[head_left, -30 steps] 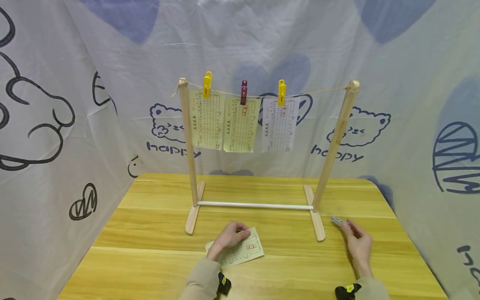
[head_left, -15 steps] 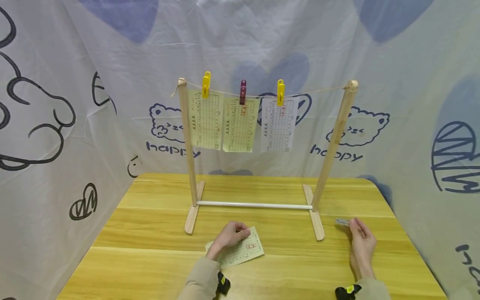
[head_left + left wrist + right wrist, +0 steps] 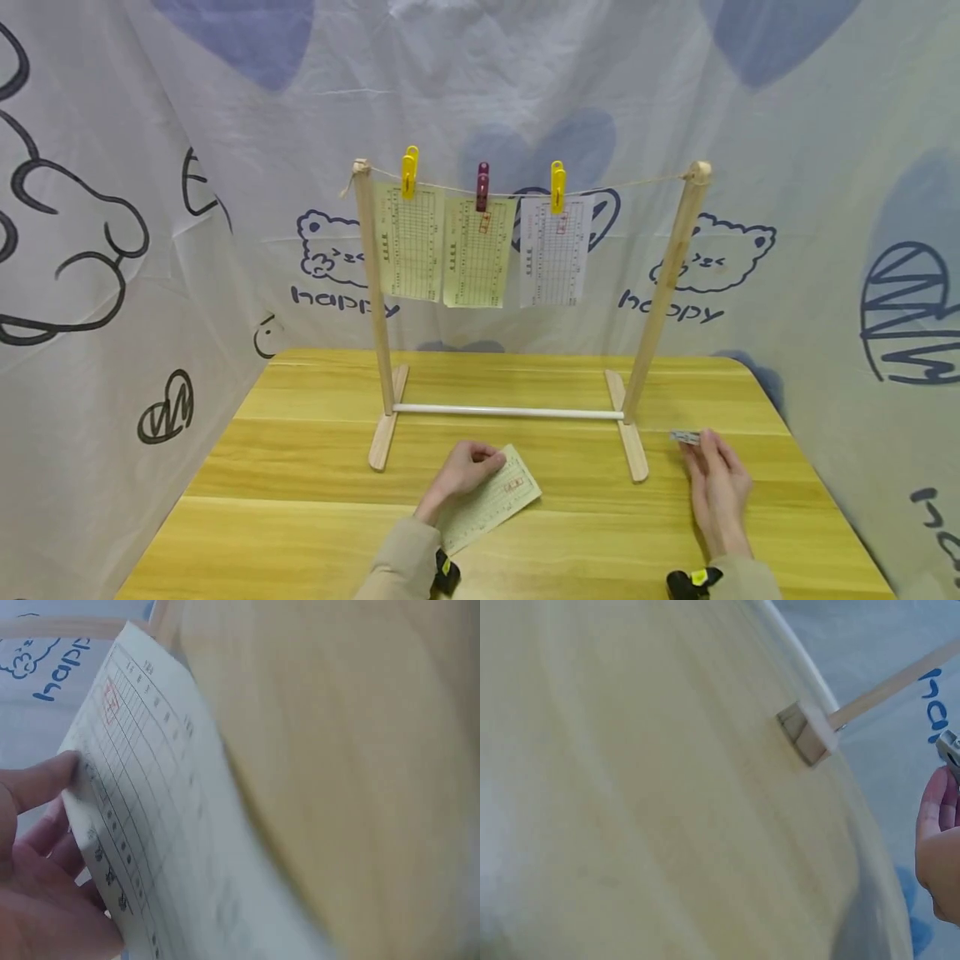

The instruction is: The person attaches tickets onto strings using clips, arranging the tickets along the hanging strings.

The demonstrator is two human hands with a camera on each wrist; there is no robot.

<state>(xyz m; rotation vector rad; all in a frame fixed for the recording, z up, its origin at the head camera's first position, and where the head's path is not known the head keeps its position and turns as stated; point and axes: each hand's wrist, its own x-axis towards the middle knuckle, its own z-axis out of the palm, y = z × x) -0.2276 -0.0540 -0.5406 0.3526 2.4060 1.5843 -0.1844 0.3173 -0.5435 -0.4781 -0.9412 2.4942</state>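
My left hand (image 3: 467, 473) pinches the long edge of a pale green printed form (image 3: 495, 504). In the left wrist view the form (image 3: 161, 780) slants up, with thumb and fingers at its left edge. To the right of the rack, my right hand (image 3: 716, 483) holds a small grey clothespin (image 3: 685, 437) between thumb and fingers. Only part of that clothespin (image 3: 950, 750) shows at the right edge of the right wrist view. Above, a green form (image 3: 409, 242), a second green form (image 3: 477, 254) and a white form (image 3: 555, 250) hang from a string.
A wooden rack with a left post (image 3: 375, 292), a right post (image 3: 663, 300) and a white crossbar (image 3: 510, 411) stands on the wooden table (image 3: 300, 483). A yellow clip (image 3: 408, 172), a maroon clip (image 3: 482, 187) and another yellow clip (image 3: 558, 187) grip the hung papers.
The left hand has lifted and turned the green form, its far corner swinging right. The right hand first drew back to the right, then raised the clothespin slightly.
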